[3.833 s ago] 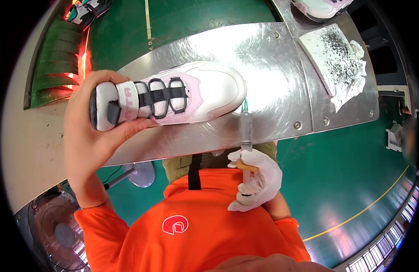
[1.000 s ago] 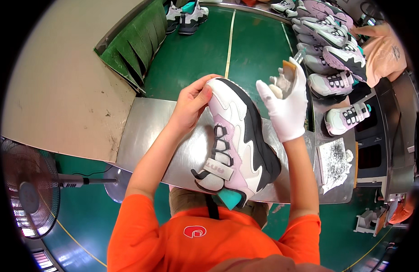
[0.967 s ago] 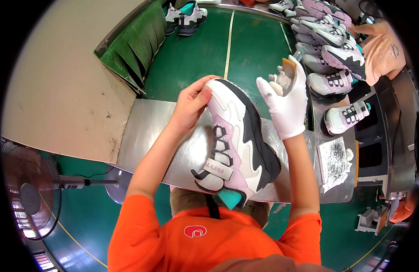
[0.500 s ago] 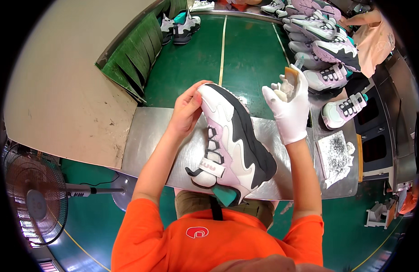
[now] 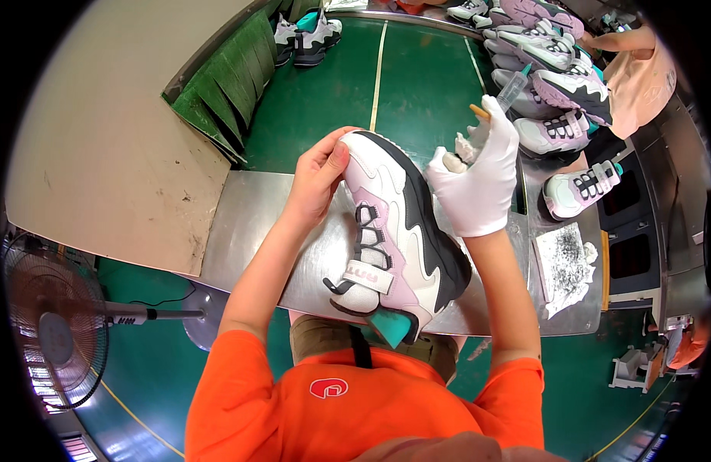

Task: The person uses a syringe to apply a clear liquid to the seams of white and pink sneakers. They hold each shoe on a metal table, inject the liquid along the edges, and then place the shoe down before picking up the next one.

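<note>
A white, lilac and black sneaker with a teal lining is tilted on its side above the metal ledge, toe away from me. My left hand, bare, is closed round its toe, thumb on the upper. My right hand, in a white glove, is raised just right of the sole, apart from it. It holds a clear syringe-like tube with a teal tip, a tan flat piece and a crumpled white wad. Part of the grip is hidden by the glove.
A green conveyor belt runs ahead, with a pair of sneakers at far left. Several sneakers are piled at right, near another person. One sneaker and a stained white cloth lie nearer. A fan stands at left.
My right hand has come slightly left and turned, so the tube now points up and away and the tan piece shows edge-on. The shoe has rolled slightly; my left hand keeps its hold.
</note>
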### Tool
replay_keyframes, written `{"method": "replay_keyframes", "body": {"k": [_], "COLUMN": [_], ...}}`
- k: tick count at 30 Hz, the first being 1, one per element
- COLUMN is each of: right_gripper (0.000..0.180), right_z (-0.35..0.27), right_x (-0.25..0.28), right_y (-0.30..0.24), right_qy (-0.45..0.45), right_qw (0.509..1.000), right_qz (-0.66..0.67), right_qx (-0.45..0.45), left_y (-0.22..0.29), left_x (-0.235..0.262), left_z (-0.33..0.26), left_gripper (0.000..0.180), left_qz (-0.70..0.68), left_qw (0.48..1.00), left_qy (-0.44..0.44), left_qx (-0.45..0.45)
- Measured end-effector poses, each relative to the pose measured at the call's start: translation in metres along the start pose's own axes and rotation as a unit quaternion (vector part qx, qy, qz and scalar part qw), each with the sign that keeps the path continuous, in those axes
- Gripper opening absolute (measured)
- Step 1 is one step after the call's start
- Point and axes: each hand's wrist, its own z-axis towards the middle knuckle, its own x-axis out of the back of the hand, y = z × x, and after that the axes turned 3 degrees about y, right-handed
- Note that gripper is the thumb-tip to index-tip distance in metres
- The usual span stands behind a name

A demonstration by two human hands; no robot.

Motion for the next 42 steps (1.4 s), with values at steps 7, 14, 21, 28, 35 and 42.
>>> {"method": "replay_keyframes", "body": {"k": [7,14,21,28,35,42], "right_gripper": [0.078,0.078,0.083,0.07,0.066,0.066], "right_z": [0.007,0.025,0.066,0.095,0.095,0.006], "right_x": [0.0,0.005,0.028,0.077,0.14,0.187], "right_y": [0.0,-0.012,-0.036,-0.071,-0.064,-0.038], "right_qy": [0.012,0.031,0.023,-0.009,-0.024,0.043], "right_qw": [0.99,0.977,0.966,0.992,0.97,0.956], "right_qz": [-0.081,-0.092,-0.074,0.008,0.193,0.19], "right_qx": [0.113,0.189,0.246,0.127,-0.143,-0.218], "left_y": [0.003,0.021,0.054,0.083,0.069,0.06], "left_x": [-0.007,-0.026,-0.069,-0.126,-0.14,-0.137], "left_z": [0.0,0.002,-0.007,-0.009,0.001,0.011], "left_gripper": [0.047,0.043,0.047,0.054,0.051,0.049], "left_qz": [0.005,0.061,0.161,0.209,0.12,0.074], "left_qw": [1.0,0.996,0.974,0.96,0.966,0.96], "left_qy": [0.002,-0.039,-0.124,-0.178,-0.229,-0.271], "left_qx": [-0.011,-0.048,-0.099,-0.048,-0.004,0.003]}}
